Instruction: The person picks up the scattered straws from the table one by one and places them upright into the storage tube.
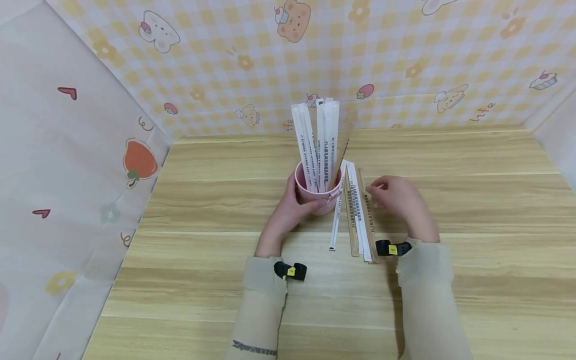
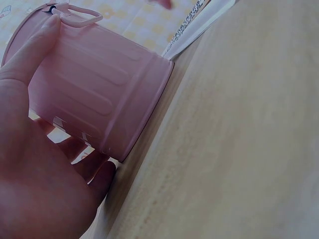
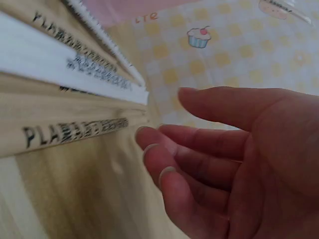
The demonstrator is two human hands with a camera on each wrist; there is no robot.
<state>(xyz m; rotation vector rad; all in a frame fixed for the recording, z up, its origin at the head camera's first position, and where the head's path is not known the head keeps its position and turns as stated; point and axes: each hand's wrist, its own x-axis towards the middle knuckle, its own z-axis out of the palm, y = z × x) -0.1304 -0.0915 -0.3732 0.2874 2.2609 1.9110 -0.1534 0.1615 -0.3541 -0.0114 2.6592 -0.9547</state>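
Observation:
A small pink bucket (image 1: 323, 210) with a handle stands upright on the table. My left hand (image 1: 288, 210) grips its side, the thumb across the front near the rim and the fingers behind, as the left wrist view shows. Several white paper-wrapped straws (image 1: 330, 140) and a brown-wrapped one (image 1: 344, 150) stand in the bucket. To its right, more wrapped straws lie side by side, white ones (image 1: 358, 215) and brown ones (image 1: 370, 225). My right hand (image 1: 398, 197) hovers just right of these; in the right wrist view its fingers are loosely bent around nothing.
The wood-grain table (image 1: 202, 210) runs back to a yellow checked cloth (image 1: 202, 65) hung behind it. A pale printed sheet (image 1: 58, 150) hangs along the left side. Black wrist cameras sit on both cuffs.

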